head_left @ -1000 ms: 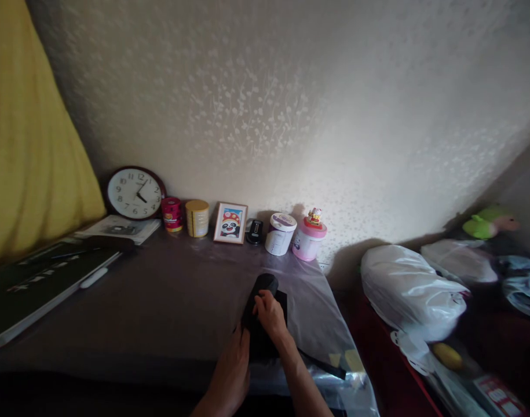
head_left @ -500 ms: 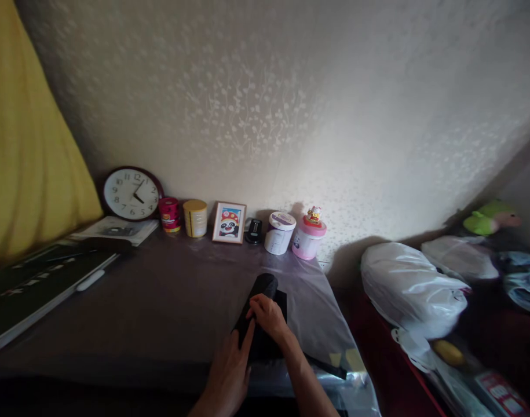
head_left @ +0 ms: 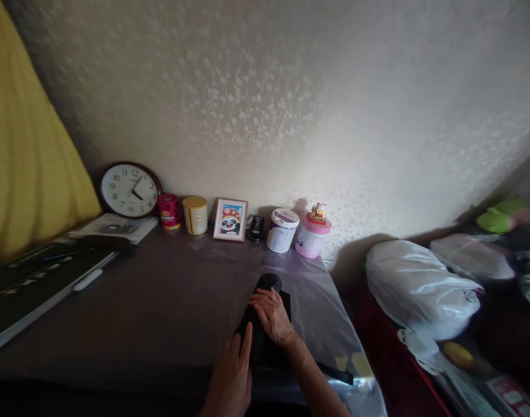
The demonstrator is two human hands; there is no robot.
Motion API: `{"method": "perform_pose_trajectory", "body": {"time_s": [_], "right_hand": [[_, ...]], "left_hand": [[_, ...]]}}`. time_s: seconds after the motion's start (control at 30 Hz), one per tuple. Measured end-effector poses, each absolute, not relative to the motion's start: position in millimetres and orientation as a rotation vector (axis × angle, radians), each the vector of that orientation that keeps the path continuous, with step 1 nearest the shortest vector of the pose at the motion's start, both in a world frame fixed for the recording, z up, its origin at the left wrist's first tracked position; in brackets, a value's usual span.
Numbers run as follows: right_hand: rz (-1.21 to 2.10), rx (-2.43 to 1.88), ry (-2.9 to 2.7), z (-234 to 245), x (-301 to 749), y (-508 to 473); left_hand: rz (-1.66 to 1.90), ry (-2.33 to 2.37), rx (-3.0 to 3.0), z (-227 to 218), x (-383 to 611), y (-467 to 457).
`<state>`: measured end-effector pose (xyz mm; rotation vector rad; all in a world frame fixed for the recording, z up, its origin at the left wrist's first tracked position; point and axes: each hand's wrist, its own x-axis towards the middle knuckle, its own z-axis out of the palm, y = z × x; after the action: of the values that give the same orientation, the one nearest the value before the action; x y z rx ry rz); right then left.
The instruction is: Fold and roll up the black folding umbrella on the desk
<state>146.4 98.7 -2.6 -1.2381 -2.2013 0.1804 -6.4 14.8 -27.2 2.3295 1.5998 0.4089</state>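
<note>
A dark, rolled-up black bundle (head_left: pixel 269 282), which looks like fabric, lies near the table's front right; its exact kind is hard to make out. My left hand (head_left: pixel 236 362) grips its near left side, the index finger stretched along it and the thumb hidden. Over its top lies my right hand (head_left: pixel 271 315), fingers together and curved across the roll. A flat black part (head_left: pixel 285 302) shows to the right of the roll, under my right hand. A black strap (head_left: pixel 336 373) reaches out to the right along the table's front.
Along the wall stand a clock (head_left: pixel 130 190), a red can (head_left: pixel 169 212), a yellow-lidded canister (head_left: pixel 196 216), a framed panda picture (head_left: pixel 230 220), a white tub (head_left: pixel 282 231) and a pink-lidded jar (head_left: pixel 311 237). A green board (head_left: pixel 34 289) lies left; white bags (head_left: pixel 416 289) sit right.
My right hand has gone from bent fingers near the left index finger to flatter fingers laid across the roll. The two hands are slightly farther apart. The view has shifted a little.
</note>
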Motion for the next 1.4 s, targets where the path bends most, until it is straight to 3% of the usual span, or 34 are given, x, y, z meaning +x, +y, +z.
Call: {"method": "perform_pose_trajectory", "body": {"time_s": [0.33, 0.63, 0.83, 1.4], "right_hand": [[0.243, -1.612, -1.947, -3, 168, 163], [0.339, -1.971, -1.499, -3, 219, 114], [0.537, -1.978, -1.404, -11, 203, 76], [0.424, -1.741, -1.321, -18, 156, 84]], "left_hand": [[0.366, 1.602, 2.3, -20, -7, 17], [0.478, 1.601, 2.364, -24, -8, 15], [0.483, 1.58, 2.355, -21, -8, 14], [0.417, 1.557, 2.238, -20, -13, 22]]}}
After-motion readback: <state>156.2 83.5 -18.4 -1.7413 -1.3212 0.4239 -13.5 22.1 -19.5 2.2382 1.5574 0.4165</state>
